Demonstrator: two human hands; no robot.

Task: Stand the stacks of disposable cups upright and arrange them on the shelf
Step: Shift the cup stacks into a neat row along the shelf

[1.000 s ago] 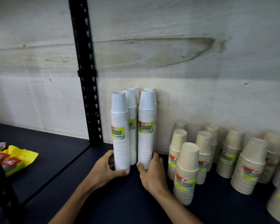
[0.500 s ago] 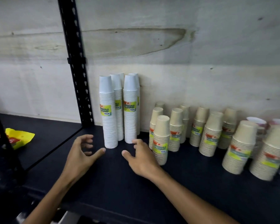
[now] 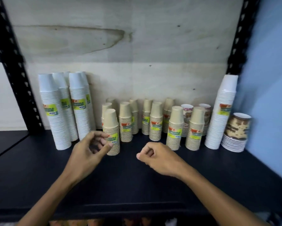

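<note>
left hand loosely curled, empty, right hand fisted, empty, labelled cup stacks upright

white cup stacks: upright, left (labelled) | tan cup stacks: upright, middle of shelf

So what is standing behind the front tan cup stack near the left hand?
Behind the front tan cup stack stand two more tan stacks; only their tops show, the rest is covered.
</note>
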